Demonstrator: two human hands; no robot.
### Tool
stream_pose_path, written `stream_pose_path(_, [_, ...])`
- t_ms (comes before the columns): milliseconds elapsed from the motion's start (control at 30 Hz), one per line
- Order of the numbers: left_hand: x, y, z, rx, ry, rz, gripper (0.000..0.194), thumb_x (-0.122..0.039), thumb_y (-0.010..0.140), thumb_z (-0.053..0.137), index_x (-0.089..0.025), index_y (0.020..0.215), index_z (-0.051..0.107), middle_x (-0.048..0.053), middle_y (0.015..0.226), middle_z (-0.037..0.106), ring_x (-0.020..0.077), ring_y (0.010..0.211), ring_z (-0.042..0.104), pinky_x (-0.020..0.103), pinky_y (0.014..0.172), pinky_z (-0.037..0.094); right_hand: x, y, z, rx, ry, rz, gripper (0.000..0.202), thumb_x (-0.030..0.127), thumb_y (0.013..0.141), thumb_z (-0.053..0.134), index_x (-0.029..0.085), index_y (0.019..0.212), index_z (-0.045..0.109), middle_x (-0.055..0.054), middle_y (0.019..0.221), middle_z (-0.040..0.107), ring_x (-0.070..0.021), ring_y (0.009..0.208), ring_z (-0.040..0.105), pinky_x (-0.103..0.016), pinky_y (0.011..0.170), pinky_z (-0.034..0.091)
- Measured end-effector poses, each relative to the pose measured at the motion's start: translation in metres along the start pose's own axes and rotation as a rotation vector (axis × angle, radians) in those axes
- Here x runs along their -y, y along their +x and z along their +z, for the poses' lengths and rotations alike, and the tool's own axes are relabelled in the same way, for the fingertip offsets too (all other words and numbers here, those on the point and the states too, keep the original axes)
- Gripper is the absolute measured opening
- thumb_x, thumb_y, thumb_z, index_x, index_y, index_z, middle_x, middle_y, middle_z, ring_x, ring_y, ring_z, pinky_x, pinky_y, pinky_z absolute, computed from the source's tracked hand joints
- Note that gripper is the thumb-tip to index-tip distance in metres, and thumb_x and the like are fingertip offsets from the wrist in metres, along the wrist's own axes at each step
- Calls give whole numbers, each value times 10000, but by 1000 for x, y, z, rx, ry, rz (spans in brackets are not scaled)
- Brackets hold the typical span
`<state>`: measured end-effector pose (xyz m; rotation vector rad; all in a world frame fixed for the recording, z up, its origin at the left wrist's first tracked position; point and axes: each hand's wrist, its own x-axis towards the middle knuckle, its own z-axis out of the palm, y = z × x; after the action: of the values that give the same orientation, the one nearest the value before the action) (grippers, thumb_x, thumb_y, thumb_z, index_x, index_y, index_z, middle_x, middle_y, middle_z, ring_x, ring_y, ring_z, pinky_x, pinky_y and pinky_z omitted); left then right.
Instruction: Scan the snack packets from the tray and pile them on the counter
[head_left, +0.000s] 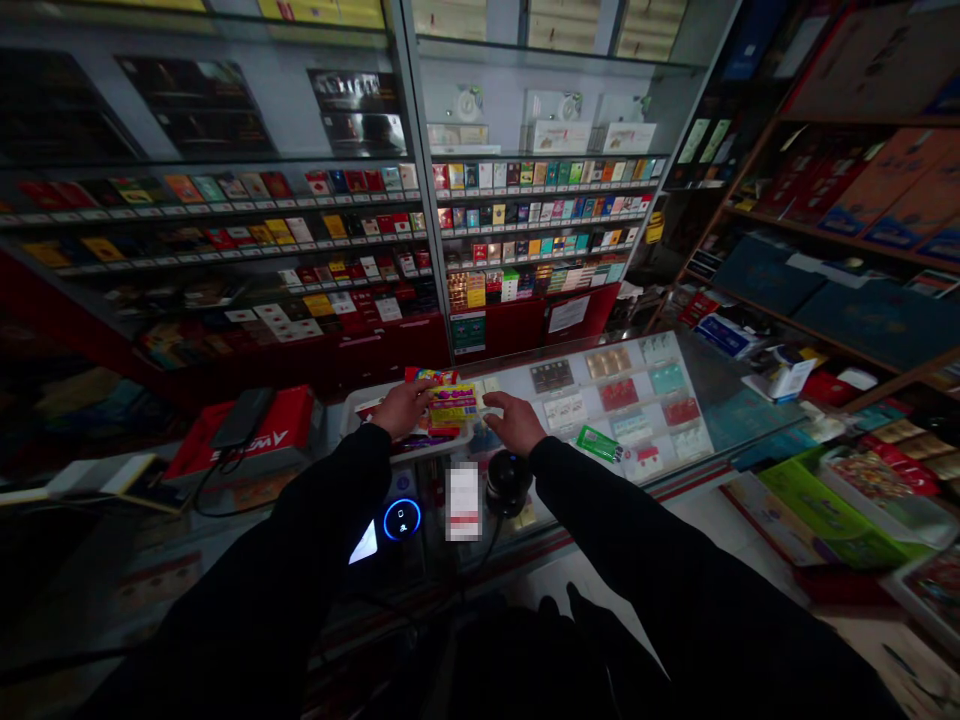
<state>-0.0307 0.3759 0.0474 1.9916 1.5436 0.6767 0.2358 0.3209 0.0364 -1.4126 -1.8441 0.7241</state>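
Between your hands, a flat, glossy yellow packet [454, 408] lies over a pale, shallow tray [349, 412]. Your left hand [405, 408] bends its fingers at the near side; its grip cannot be told. Your right hand [515, 424], half open, looks empty. Pushed from one side only, the slick wrapper could slide off the rim.

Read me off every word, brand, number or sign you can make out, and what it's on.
Red box: "W" and "A", large white letters; full word unclear.
Round device: small lit symbols, no legible word.
White item: pixelated, unreadable.
Yellow packet, green packet: print too blurred.
Shelf packs, teal sign, white sheet: print too small.
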Motion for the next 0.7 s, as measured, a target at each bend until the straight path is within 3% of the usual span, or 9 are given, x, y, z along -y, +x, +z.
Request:
stream_pose_path(133, [-9, -3, 10, 61, -189, -28, 353, -373, 874, 593, -220, 1149, 753, 56, 987, 755, 195, 719, 666, 283, 680, 527, -5, 0, 1, -40, 11, 56, 223, 130, 815, 648, 206, 1024, 671, -39, 1035, 751, -189, 995, 696, -356, 941, 521])
stream_pose_path(367, [-28, -5, 19, 102, -347, -50, 313, -387, 828, 639, -225, 1064, 764, 30, 856, 729, 168, 647, 626, 271, 607, 510, -11, 4, -4, -47, 140, 96, 404, 211, 848, 669, 204, 1251, 643, -35, 981, 771, -169, 911, 710, -320, 894, 534])
stream_pose_path(533, [-44, -1, 27, 87, -401, -68, 278, -369, 808, 676, -198, 1015, 751, 35, 895, 728, 166, 679, 639, 264, 597, 520, -22, 7, -6, -59, 140, 169, 182, 209, 822, 659, 198, 970, 765, -25, 896, 775, -173, 825, 706, -291, 795, 539])
stream_pose_path(700, [-50, 0, 46, -18, -591, -137, 331, -371, 761, 740, -183, 1022, 662, 20, 793, 695, 135, 636, 625, 246, 582, 506, -38, 8, -10, -122, 244, 318, 144, 236, 777, 702, 184, 889, 775, -19, 828, 772, -169, 783, 695, -269, 759, 528])
